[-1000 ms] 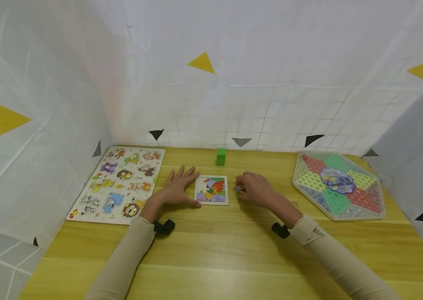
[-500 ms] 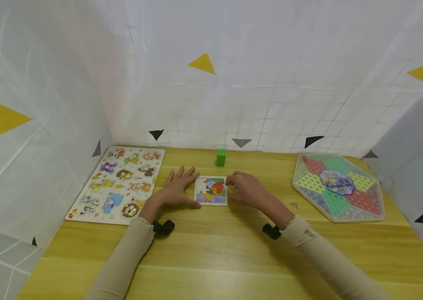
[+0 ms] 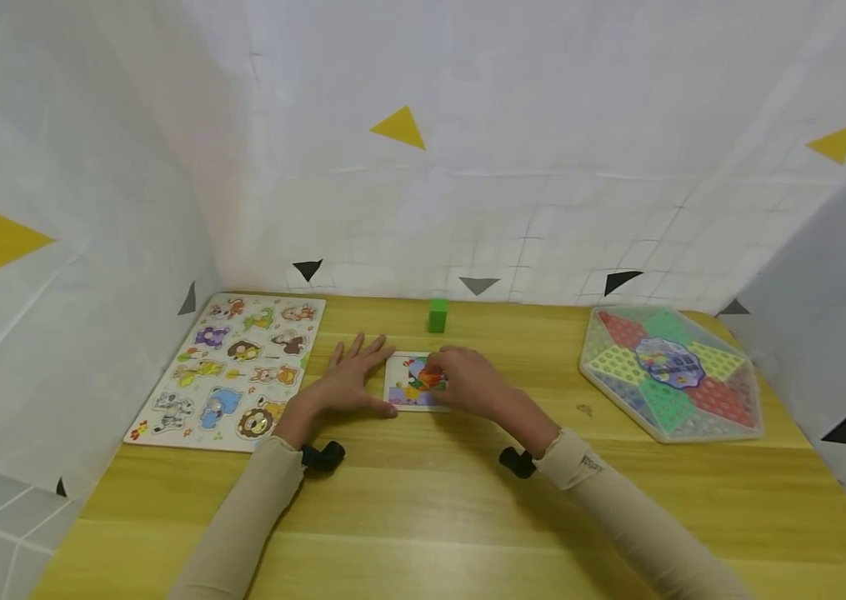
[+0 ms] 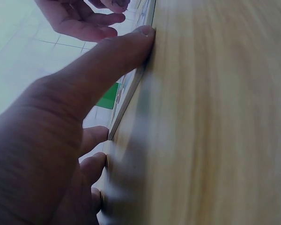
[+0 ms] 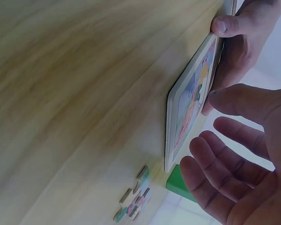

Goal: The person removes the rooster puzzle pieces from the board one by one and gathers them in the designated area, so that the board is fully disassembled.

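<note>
A small framed jigsaw puzzle with a colourful hen picture lies flat on the wooden table. My left hand rests at its left side, fingers spread; the left wrist view has the thumb against the board's near edge. Over the right part of the puzzle, my right hand has its fingers loosely bent. In the right wrist view, thumb and fingertips stand apart with no piece visible between them. Several loose jigsaw pieces lie beside the board in that view; in the head view my right hand hides them.
A green block stands behind the puzzle. At the left lies an animal peg board; at the right is a hexagonal Chinese checkers box. White sheeting with triangles rises behind the table.
My right hand has moved left, from the table beside the puzzle to above its right part. The left hand has stayed at the board's left side. The head view has shifted slightly.
</note>
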A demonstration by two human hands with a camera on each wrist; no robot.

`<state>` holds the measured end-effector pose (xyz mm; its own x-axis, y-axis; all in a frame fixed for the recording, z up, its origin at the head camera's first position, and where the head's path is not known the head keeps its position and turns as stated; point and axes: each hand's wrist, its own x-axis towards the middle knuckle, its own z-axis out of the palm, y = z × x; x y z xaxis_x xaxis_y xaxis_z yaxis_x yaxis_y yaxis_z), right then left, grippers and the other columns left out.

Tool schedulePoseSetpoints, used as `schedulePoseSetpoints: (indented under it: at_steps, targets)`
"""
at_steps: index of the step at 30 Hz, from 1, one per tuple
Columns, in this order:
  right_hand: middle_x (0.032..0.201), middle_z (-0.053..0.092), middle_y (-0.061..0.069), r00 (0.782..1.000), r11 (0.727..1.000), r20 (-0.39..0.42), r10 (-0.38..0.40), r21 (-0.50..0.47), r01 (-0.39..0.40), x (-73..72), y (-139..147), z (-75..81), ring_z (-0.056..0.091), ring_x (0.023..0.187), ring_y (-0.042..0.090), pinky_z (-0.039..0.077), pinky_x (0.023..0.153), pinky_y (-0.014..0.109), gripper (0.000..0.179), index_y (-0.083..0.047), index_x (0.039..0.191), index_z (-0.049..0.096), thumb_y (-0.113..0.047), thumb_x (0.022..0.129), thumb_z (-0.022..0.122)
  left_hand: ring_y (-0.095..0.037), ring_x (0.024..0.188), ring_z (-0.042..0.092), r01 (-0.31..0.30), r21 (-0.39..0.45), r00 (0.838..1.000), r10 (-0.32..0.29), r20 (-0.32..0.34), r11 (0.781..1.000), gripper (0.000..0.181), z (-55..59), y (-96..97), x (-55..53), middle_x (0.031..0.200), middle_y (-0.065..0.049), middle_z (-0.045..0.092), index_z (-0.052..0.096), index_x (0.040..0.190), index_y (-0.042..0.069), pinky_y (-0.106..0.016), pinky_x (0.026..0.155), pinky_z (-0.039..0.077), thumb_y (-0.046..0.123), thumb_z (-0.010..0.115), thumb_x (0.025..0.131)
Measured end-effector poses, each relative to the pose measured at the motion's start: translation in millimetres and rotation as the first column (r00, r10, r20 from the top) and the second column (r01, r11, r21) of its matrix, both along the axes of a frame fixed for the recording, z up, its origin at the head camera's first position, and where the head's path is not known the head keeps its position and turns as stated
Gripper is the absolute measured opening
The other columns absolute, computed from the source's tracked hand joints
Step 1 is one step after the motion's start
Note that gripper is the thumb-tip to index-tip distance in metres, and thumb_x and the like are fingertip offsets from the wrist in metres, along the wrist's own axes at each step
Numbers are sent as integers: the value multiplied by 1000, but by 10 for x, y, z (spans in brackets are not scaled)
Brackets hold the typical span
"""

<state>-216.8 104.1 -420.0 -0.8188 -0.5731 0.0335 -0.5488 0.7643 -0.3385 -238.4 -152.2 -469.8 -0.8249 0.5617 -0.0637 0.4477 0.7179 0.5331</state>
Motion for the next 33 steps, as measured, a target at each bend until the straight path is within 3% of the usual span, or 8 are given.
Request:
schedulePoseSetpoints:
  at_steps: [5,10,19,33]
  targets:
    - [98,67,4,1000,1000,1,-8,-10,8,0,-86,0,60,86,18,53,79,39,25,-9,104,73,-19,82,82,-35,152,-7,-6,14,1000,6,-15,1000,113,3,-38,11,167,-5,10,26,160,19,-57,117,-11,64,80,72]
    - [99,68,5,999,999,32,36,-34,-35,-3,-173,-35,60,85,18,53,77,37,26,-7,106,73,-17,84,82,-37,151,-7,-2,16,1000,2,-17,1000,114,-23,-57,16,167,-7,10,26,160,17,-60,117,-10,66,79,72]
    - [96,70,4,996,996,-17,84,-42,-85,-17,-307,-58,64,87,18,55,78,37,21,-7,101,72,-17,85,81,-35,152,-7,6,14,1000,-6,-18,1000,112,-7,-51,10,167,-7,11,26,160,18,-59,117,-10,65,78,74]
    - [99,72,1,994,993,1,114,-41,-113,-61,-441,-131,66,88,16,56,77,36,20,-10,101,73,-17,84,80,-33,152,-8,21,17,1000,-21,-13,1000,111,-15,-30,-11,167,-4,9,25,161,19,-57,117,-11,65,79,74]
